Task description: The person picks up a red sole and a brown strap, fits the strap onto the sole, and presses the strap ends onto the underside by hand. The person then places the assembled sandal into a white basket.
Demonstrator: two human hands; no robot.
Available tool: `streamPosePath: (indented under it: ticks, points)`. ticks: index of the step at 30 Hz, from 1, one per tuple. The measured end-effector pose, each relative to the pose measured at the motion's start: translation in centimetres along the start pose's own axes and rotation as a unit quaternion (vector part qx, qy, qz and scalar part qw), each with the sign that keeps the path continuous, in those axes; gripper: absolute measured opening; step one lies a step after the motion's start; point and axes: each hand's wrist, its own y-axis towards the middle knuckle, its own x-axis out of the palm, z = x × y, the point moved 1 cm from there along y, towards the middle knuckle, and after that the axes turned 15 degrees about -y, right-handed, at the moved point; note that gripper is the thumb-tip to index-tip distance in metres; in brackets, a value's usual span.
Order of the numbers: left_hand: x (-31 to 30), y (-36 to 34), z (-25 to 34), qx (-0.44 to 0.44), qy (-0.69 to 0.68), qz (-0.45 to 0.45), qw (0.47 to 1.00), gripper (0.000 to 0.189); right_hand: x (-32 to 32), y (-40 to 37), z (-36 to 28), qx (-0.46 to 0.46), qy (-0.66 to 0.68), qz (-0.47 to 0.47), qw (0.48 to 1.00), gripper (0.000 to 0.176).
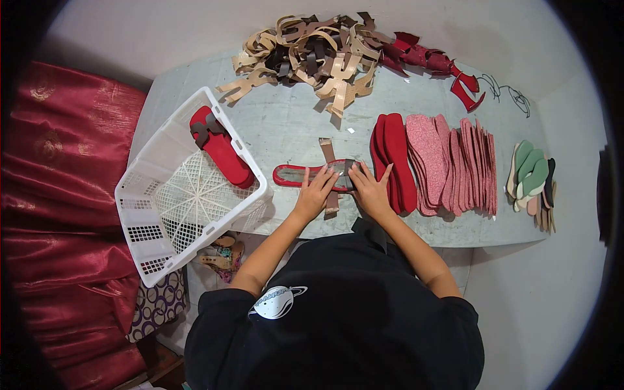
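One sandal (224,153), with its strap on, lies in the basket (195,188) and looks finished. On the bench (273,123), the red-edged sole (289,175) seems half made: brown strap ends (326,149) stick out from it. Left hand (313,188) and right hand (372,194) rest on it, fingers extended. Many red soles (398,162) and loose straps (312,55) remain unassembled.

Left of the left hand (316,190): one basket (151,263), one sandal (223,153) in it. Right of the right hand (372,190): at least two red soles (398,162); overlapping pink soles (426,162), count unclear.
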Motion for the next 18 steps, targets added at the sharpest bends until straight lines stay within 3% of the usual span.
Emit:
streamPosePath:
  ticks: [1,11,18]
  points:
    - [-0.1,0.2,0.0,-0.001,-0.048,0.003,0.999,0.052,0.1,0.0,0.0,0.0,-0.001,-0.001,1.0,0.057]
    - [0.1,0.9,-1.1,0.031,-0.041,0.01,0.999,0.042,0.4,0.0,0.1,-0.001,0.001,-0.002,1.0,0.057]
    - [-0.7,1.5,-1.2,0.073,-0.05,-0.008,0.996,0.056,0.0,0.2,0.2,0.0,0.008,-0.005,1.0,0.056]
